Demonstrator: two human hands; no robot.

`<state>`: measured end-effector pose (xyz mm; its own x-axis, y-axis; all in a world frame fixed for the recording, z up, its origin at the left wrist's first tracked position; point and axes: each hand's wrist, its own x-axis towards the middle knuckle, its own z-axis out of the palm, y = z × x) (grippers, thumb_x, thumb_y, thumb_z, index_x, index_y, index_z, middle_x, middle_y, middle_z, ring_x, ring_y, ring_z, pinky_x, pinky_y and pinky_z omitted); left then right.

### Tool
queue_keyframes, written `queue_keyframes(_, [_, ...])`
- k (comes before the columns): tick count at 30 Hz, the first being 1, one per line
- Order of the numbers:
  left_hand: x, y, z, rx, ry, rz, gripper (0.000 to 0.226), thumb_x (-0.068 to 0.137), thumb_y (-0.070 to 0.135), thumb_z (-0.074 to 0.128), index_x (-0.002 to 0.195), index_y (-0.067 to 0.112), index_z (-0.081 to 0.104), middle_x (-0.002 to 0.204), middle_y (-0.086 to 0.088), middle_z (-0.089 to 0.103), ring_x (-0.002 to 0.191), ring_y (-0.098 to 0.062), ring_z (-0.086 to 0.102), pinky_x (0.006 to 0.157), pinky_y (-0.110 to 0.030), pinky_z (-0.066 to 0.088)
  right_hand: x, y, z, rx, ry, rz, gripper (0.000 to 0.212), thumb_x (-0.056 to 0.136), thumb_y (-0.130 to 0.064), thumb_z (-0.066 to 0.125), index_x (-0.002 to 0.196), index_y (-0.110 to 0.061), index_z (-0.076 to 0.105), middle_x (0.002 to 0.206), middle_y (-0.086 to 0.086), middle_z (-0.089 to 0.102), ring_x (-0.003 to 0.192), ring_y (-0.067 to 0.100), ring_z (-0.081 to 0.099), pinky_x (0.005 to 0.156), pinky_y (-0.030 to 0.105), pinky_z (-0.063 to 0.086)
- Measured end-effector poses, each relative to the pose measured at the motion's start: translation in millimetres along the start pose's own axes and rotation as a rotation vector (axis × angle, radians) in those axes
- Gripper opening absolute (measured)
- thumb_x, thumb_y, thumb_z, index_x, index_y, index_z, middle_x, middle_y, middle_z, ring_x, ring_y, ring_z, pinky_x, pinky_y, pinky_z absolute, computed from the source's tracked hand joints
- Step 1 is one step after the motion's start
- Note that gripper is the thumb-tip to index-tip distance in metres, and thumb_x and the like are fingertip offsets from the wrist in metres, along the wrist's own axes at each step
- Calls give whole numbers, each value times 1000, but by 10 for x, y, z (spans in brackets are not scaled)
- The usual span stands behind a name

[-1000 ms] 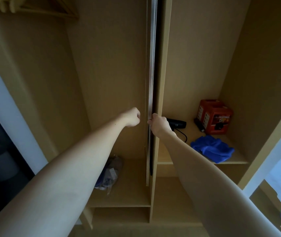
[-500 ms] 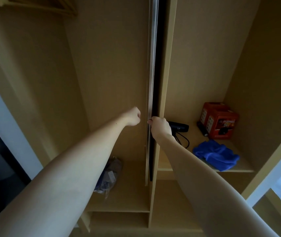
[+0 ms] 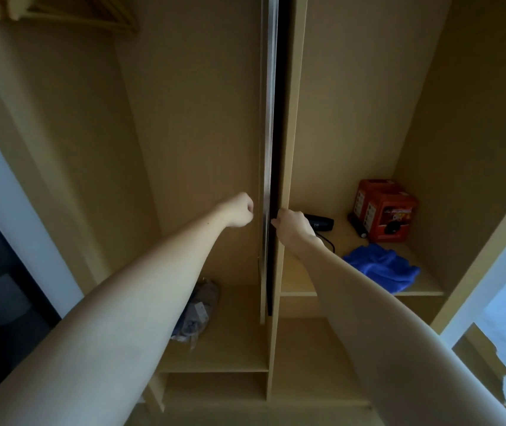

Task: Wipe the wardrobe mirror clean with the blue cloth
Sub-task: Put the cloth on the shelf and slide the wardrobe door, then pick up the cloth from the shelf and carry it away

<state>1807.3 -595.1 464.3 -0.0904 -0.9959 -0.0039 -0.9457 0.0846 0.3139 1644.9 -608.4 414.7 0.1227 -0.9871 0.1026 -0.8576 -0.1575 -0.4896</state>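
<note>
The wardrobe mirror [image 3: 267, 149] is a tall, thin panel seen edge-on in the middle of the open wardrobe, beside the wooden divider [image 3: 288, 133]. My right hand [image 3: 291, 224] grips its front edge at about shelf height, fingers curled round it. My left hand [image 3: 239, 210] is a closed fist just left of that edge; I cannot tell if it touches. The blue cloth [image 3: 382, 267] lies crumpled on the right shelf [image 3: 424, 290], to the right of my right forearm, with no hand on it.
On the right shelf behind the cloth stand a red box [image 3: 384, 210] and a black hair dryer [image 3: 320, 223] with its cord. A plastic-wrapped bundle [image 3: 197, 312] lies on the lower left shelf. Wooden hangers [image 3: 61, 13] hang at top left.
Both hands stay where they were at the mirror's edge. Only the view has shifted slightly.
</note>
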Motion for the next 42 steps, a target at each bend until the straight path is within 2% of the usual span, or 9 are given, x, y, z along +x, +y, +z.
queue_keyframes(7, [-210,256,235,-17,-40,52,21,95,9,49,78,7,61,79,-9,58,66,-22,56,62,-32,46,-469,546,-68,-168,-54,114,10,98,-16,53,96,-12,62,87,6,62,71,23,59,52,29,43])
queue_keyframes(10, [-263,437,415,25,-98,78,19,94,13,50,86,9,67,93,-7,64,83,-25,64,81,-41,56,-665,851,-74,-205,-83,131,16,97,-13,49,107,-11,62,98,11,64,82,28,61,62,35,48])
queue_keyframes(12, [-280,569,552,37,-133,111,20,94,14,48,90,13,68,100,-5,62,90,-24,63,87,-44,55,-813,1068,-91,-221,-79,158,8,96,-13,51,98,-14,58,97,10,64,79,26,58,57,33,44])
queue_keyframes(18, [-116,992,1062,88,-241,191,20,97,16,47,100,16,66,107,-4,60,95,-25,61,84,-40,52,-983,1672,-165,-252,-104,233,12,95,-16,55,105,-12,60,95,12,60,93,34,63,71,37,49])
queue_keyframes(22, [229,1262,1388,92,-260,196,18,96,18,47,102,18,64,112,-4,57,95,-26,60,87,-44,53,-840,2180,-162,-200,-62,270,8,93,-11,54,101,-12,54,94,7,59,79,23,58,63,37,50])
queue_keyframes(30, [1027,1692,1964,147,-328,196,17,94,20,48,106,22,61,110,-3,59,89,-25,61,80,-44,56,-192,2976,-48,-102,-108,325,28,91,-10,55,118,-14,53,114,7,56,99,26,56,77,39,52])
queue_keyframes(33, [1281,1788,2159,141,-371,197,17,95,17,48,108,19,60,110,-4,58,91,-26,61,82,-43,55,73,3225,45,-100,-135,326,47,92,-11,58,137,-16,47,134,10,51,121,30,49,96,43,49])
queue_keyframes(36, [1494,1866,2316,121,-403,183,19,97,16,46,112,17,57,109,-4,56,96,-26,59,78,-39,48,333,3381,130,-141,-141,281,71,93,-13,61,155,-19,28,154,11,35,139,31,35,113,44,34])
queue_keyframes(42, [1839,1909,2576,113,-420,138,12,96,18,46,102,23,54,97,-1,57,81,-21,57,66,-36,46,677,3601,373,-339,-306,190,95,80,-26,75,156,-25,19,155,8,28,141,31,32,115,46,26])
